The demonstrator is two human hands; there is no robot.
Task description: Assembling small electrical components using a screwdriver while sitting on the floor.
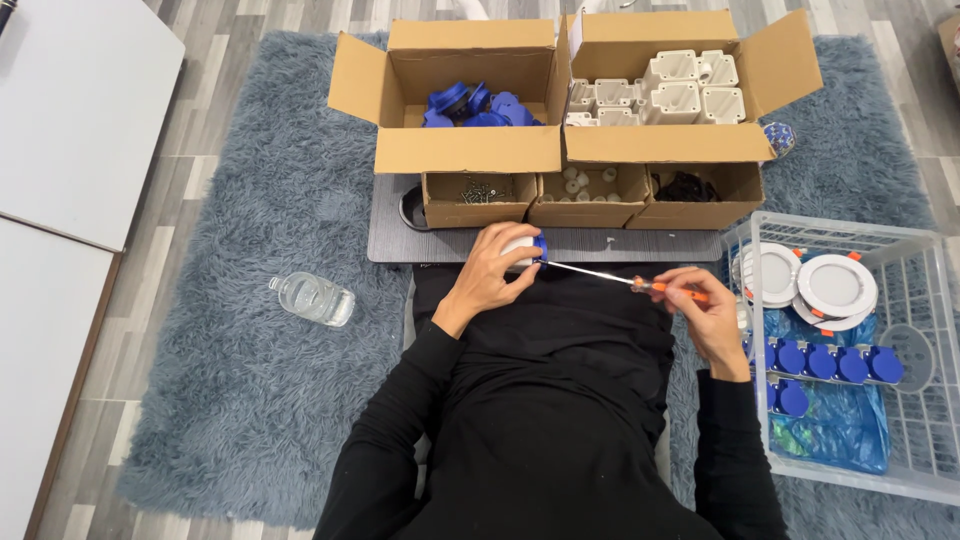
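Screwdriving step judged underway: white-and-blue part [524, 249] is gripped by left hand [490, 275] fingers at board's [640, 244] near edge; screwdriver [625, 281] is pinched by right hand [702, 312], tip alignment needed.

ahead: small boxes [590, 196] block | right: crate [850, 232], seemingly close | left: rug [250, 180] open

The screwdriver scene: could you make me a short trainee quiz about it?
1. True or false: the right hand holds the orange-handled screwdriver.
2. What does the left hand grip? A) the water bottle B) a white and blue part C) a cardboard box
3. Fill in: the finished blue-lidded pieces sit in the white ____ on the person's right.

Key: 1 true. 2 B. 3 basket.
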